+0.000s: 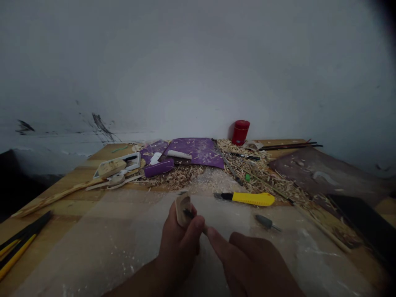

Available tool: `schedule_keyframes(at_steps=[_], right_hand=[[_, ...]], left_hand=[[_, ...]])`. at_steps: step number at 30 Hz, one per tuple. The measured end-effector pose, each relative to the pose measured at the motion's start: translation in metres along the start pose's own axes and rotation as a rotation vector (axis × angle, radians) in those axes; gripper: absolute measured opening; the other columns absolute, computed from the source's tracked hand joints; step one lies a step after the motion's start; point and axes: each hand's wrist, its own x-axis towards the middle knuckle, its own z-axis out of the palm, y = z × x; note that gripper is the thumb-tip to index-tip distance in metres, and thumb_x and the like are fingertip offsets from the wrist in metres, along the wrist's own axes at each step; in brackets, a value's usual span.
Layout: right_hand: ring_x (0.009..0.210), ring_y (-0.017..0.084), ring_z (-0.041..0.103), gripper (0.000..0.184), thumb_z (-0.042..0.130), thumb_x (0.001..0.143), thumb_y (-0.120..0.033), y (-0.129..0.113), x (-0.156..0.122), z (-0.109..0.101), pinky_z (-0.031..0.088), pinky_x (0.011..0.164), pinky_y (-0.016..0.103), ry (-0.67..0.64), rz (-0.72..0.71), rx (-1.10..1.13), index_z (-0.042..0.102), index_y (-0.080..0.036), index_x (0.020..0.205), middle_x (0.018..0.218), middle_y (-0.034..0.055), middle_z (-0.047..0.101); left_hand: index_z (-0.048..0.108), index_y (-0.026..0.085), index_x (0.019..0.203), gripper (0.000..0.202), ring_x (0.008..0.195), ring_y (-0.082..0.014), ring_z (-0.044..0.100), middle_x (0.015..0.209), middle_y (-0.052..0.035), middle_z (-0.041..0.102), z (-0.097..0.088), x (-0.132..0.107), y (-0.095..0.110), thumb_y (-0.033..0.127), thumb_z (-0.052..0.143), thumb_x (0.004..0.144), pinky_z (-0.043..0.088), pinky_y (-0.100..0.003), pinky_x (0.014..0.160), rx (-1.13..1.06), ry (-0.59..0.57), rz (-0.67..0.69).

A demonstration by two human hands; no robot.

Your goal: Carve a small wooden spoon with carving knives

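My left hand (pixel 176 245) is closed around a small pale carved wooden piece (pixel 179 212) with a scooped hollow in its upper end. A thin carving tool (pixel 189 213) reaches into that hollow with its dark tip, while my left thumb lies against its shaft. My right hand (pixel 252 260) grips the tool from the right, its index finger stretched along it; the handle is hidden in the palm. Just beyond my right hand lie a yellow utility knife (pixel 253 199) and a grey conical grinding bit (pixel 264 222).
Wood shavings (pixel 173 177) cover the back of the table around a purple sheet (pixel 198 148). A red canister (pixel 240 132) stands near the wall. At left are a white tray (pixel 136 166), a long stick (pixel 58 194) and yellow-black pliers (pixel 21 247); a dark flat object (pixel 361 218) lies right.
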Motion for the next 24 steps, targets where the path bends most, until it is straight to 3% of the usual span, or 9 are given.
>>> schedule_keyframes(at_steps=[4, 9, 13, 16, 19, 24], right_hand=[[0.039, 0.014, 0.049, 0.036, 0.036, 0.085, -0.016, -0.005, -0.001, 0.017, 0.029, 0.038, 0.025, 0.093, -0.03, -0.044, 0.041, -0.01, 0.121, 0.054, -0.0024, 0.054], [0.039, 0.015, 0.05, 0.034, 0.036, 0.086, -0.015, -0.01, -0.001, 0.026, 0.032, 0.038, 0.026, 0.157, -0.036, -0.092, 0.041, -0.008, 0.119, 0.055, -0.0014, 0.054], [0.04, 0.016, 0.051, 0.032, 0.032, 0.089, -0.016, -0.01, 0.004, 0.021, 0.032, 0.038, 0.026, 0.13, -0.006, -0.059, 0.041, -0.008, 0.118, 0.056, 0.0001, 0.054], [0.043, 0.015, 0.052, 0.033, 0.028, 0.088, -0.013, -0.007, 0.006, 0.014, 0.032, 0.04, 0.025, 0.093, 0.074, 0.078, 0.042, -0.009, 0.118, 0.058, 0.0007, 0.055], [0.051, 0.015, 0.055, 0.035, 0.032, 0.088, -0.013, 0.0, 0.002, 0.005, 0.035, 0.046, 0.024, 0.004, 0.137, 0.213, 0.04, -0.015, 0.122, 0.064, 0.0003, 0.056], [0.048, 0.014, 0.053, 0.042, 0.034, 0.085, -0.011, 0.008, -0.005, -0.009, 0.034, 0.045, 0.024, -0.084, 0.104, 0.17, 0.04, -0.021, 0.125, 0.062, -0.0019, 0.056]], left_hand=[[0.042, 0.02, 0.078, 0.032, 0.031, -0.0046, 0.035, 0.048, 0.0087, 0.046, 0.007, -0.003, 0.008, 0.05, 0.053, 0.074, 0.031, -0.016, 0.03, -0.026, 0.048, -0.05], [0.043, 0.02, 0.078, 0.033, 0.036, -0.0059, 0.039, 0.049, 0.0077, 0.046, 0.006, -0.007, 0.008, 0.051, 0.051, 0.075, 0.035, -0.016, 0.034, -0.02, 0.056, -0.017], [0.043, 0.02, 0.079, 0.034, 0.035, -0.0058, 0.039, 0.049, 0.0077, 0.045, 0.007, -0.006, 0.007, 0.053, 0.05, 0.076, 0.034, -0.017, 0.033, -0.033, 0.003, -0.033], [0.04, 0.02, 0.077, 0.034, 0.03, -0.0052, 0.035, 0.043, 0.01, 0.041, 0.007, -0.003, 0.007, 0.053, 0.05, 0.075, 0.029, -0.016, 0.03, -0.038, -0.069, -0.071], [0.04, 0.02, 0.077, 0.035, 0.029, -0.0046, 0.034, 0.042, 0.0107, 0.041, 0.005, 0.001, 0.005, 0.051, 0.056, 0.072, 0.025, -0.014, 0.028, -0.024, -0.069, -0.061], [0.04, 0.02, 0.076, 0.038, 0.028, -0.0042, 0.032, 0.042, 0.0113, 0.041, 0.001, 0.004, 0.0, 0.051, 0.06, 0.068, 0.026, -0.015, 0.027, -0.074, -0.156, -0.074]])
